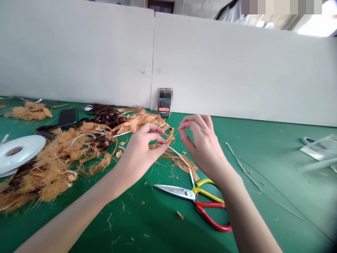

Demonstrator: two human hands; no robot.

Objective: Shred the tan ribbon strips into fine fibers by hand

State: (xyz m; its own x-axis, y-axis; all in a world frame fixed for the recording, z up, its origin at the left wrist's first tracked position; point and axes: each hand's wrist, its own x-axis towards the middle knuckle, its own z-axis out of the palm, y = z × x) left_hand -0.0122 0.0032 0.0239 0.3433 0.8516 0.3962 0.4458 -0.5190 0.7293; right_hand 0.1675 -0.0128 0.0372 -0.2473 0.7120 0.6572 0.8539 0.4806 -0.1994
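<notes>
My left hand is closed in a pinch around a tan fibre strip, whose frayed end sticks out past the fingertips. Just to the right, my right hand has its thumb and fingertips pressed together; whatever is between them is too small to make out. A narrow white ribbon runs from beneath my left fingertips down to the scissors. The scissors, with one yellow and one red handle, lie below both hands, blades to the left. My right forearm partly covers the handles.
Tan frayed fibre and dark brown ribbon are heaped on the left beside a white spool and a dark phone. Another phone leans against the white partition. A clear plastic packet lies far right.
</notes>
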